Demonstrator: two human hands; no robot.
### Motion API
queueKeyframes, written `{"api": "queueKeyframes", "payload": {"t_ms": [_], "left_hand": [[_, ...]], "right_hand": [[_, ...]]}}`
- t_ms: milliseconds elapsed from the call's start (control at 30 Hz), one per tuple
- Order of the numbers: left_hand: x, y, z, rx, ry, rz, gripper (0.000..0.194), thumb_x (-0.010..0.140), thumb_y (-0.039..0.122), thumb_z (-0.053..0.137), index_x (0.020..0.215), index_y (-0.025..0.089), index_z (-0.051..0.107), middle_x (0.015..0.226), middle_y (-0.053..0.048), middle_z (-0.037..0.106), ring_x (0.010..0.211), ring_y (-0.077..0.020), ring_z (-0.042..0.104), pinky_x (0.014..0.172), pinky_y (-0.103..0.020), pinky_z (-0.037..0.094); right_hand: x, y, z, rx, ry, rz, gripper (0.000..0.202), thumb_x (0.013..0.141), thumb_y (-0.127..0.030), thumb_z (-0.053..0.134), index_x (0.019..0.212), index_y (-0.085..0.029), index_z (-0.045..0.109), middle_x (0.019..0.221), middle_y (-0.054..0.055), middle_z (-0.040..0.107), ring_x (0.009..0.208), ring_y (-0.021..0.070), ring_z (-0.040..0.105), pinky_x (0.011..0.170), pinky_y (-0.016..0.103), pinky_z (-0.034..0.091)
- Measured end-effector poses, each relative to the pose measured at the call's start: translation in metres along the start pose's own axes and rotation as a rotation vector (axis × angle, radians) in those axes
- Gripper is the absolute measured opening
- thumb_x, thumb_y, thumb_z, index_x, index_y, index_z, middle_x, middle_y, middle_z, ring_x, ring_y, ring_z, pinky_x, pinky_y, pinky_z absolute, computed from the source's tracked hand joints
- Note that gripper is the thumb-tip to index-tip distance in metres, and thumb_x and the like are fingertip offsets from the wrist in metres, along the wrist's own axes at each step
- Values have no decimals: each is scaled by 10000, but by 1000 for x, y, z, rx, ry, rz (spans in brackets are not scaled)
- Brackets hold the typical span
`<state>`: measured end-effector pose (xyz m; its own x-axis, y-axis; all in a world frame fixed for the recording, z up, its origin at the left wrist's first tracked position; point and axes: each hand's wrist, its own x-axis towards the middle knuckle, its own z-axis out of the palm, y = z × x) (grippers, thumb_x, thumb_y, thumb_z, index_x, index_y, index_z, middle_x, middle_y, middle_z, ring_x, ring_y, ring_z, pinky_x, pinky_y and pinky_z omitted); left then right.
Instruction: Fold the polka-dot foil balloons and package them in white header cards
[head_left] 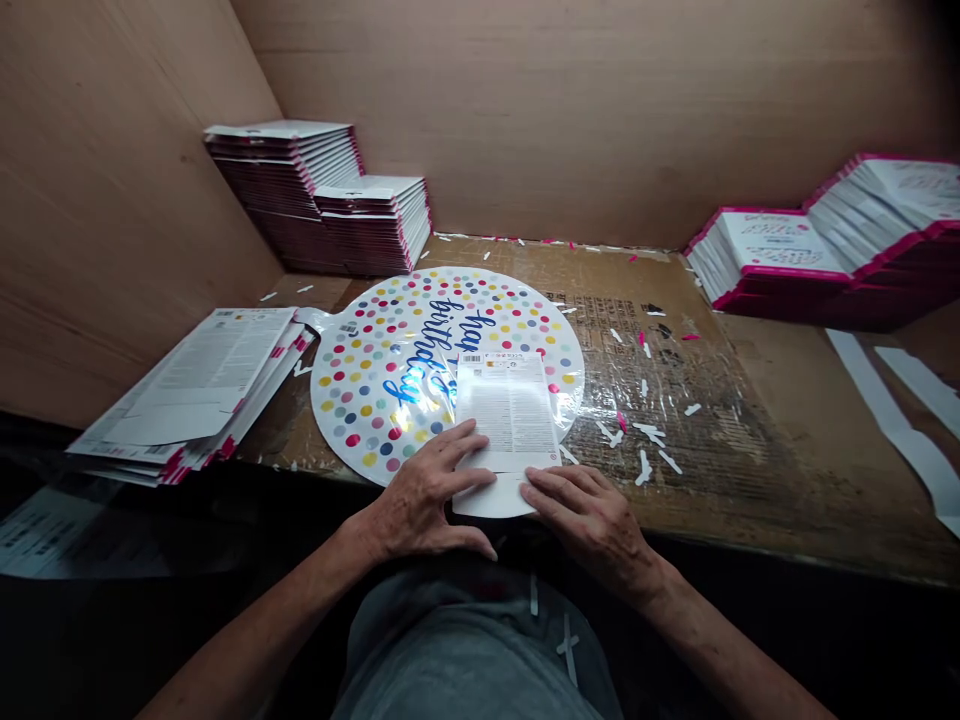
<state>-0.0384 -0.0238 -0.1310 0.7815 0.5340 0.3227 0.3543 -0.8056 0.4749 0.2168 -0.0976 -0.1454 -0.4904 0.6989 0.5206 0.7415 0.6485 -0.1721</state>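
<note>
A round foil balloon [360, 400] with coloured dots and blue "happy birthday" lettering lies flat on the cardboard surface. On its near right part rests a white printed card packet [508, 405], text side up, its plain flap [491, 495] towards me. My left hand [435, 490] lies with spread fingers on the packet's left edge, thumb apart below. At the flap's right corner, my right hand [589, 520] presses with its fingertips, fingers stretched out and close together. Neither hand is wrapped round anything.
Unfolded printed card packets [195, 370] are piled at the left. Stacks of finished-looking packets stand at the back left [315, 200] and back right [795, 250]. White and pink paper scraps [649, 432] litter the cardboard [712, 420]. White strips [885, 400] lie at the right; wooden panels [525, 100] enclose the surface.
</note>
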Motion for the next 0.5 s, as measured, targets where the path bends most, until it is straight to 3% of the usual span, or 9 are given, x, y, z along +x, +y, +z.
{"api": "queueKeyframes", "payload": {"t_ms": [33,133,200,233,367,433,500], "left_hand": [[-3,1,0,-10,6,-30,600,670,606,791,1101,194,722,1380,-181,568,1404,-378,398,1118,-539,397],[1,5,11,-10,121,-269,182,851,388,699,880,224,770,1321,-113,626,1412,-344,397,1131,-543,378],[10,9,21,25,222,-478,178,857,307,679,724,199,728,1280,-105,646,1389,-345,424,1138,-547,366],[14,10,26,50,264,-556,165,836,297,695,716,184,702,1294,-122,632,1370,-350,444,1138,-548,364],[23,12,38,114,352,-643,169,814,270,699,920,157,630,1349,-181,567,1309,-321,503,1130,-525,375],[22,14,38,89,371,-649,283,793,275,717,1026,158,606,1354,-177,563,1322,-318,489,1131,-520,373],[20,20,36,27,408,-681,441,756,301,752,1135,155,580,1361,-176,560,1325,-325,484,1124,-519,381]], "right_hand": [[4,1,-1,47,3,70,212,1000,-243,493,1021,-199,700,1052,75,743,945,198,658,842,348,510],[19,5,2,217,-34,392,234,987,-315,528,846,-197,671,838,42,719,748,157,660,691,276,524],[28,8,6,218,-19,539,241,956,-393,573,887,-179,662,832,60,698,726,167,660,648,272,533],[29,9,8,167,0,542,278,949,-424,574,962,-161,665,907,94,703,790,192,671,685,296,547],[13,4,9,-89,-35,194,498,945,-496,545,1262,-117,604,1309,208,610,1159,324,584,951,476,491],[-2,1,5,-135,-41,50,468,923,-453,605,1262,-130,610,1260,177,655,1092,299,610,935,460,493],[-13,-1,-1,-128,21,-7,333,917,-298,652,1210,-142,632,1102,124,725,944,231,645,864,384,516]]}}
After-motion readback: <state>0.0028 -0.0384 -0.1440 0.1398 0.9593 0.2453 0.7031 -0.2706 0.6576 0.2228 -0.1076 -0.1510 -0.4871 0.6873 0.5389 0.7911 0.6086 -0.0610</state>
